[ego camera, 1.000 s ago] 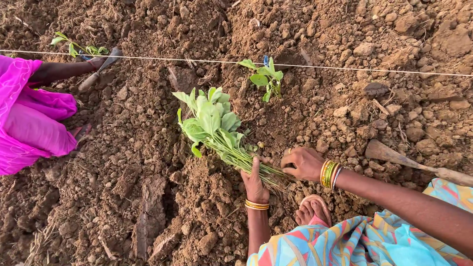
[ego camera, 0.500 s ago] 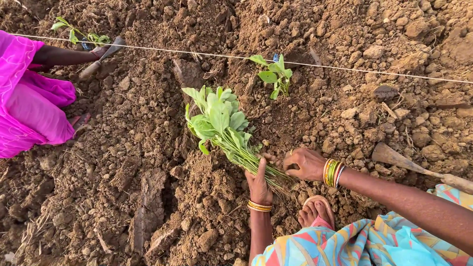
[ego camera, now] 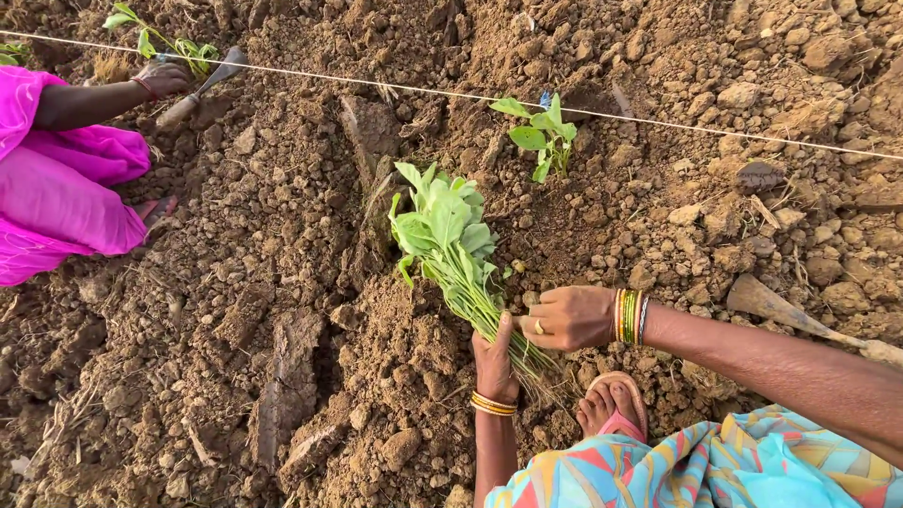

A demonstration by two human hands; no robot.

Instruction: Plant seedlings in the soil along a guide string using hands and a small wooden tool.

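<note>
My left hand [ego camera: 495, 360] grips a bundle of green seedlings [ego camera: 449, 240] by its stems, low over the brown soil; the leaves point up and to the left. My right hand [ego camera: 567, 318] rests its fingers on the stems of the same bundle just right of the left hand. Both wrists carry bangles. A single small seedling [ego camera: 542, 136] stands planted in the soil beyond, just under a taut white string [ego camera: 414, 89].
A digging tool with a wooden handle [ego camera: 800, 320] lies on the clods at right. My sandalled foot [ego camera: 611, 409] is below my hands. At upper left another person in pink [ego camera: 56, 179] holds a tool [ego camera: 198, 89] beside another seedling [ego camera: 160, 38].
The view has shifted slightly, so everything sits a little lower and to the right. My hands stay on the seedling bundle; the right hand's fingers have closed nearer the stems.
</note>
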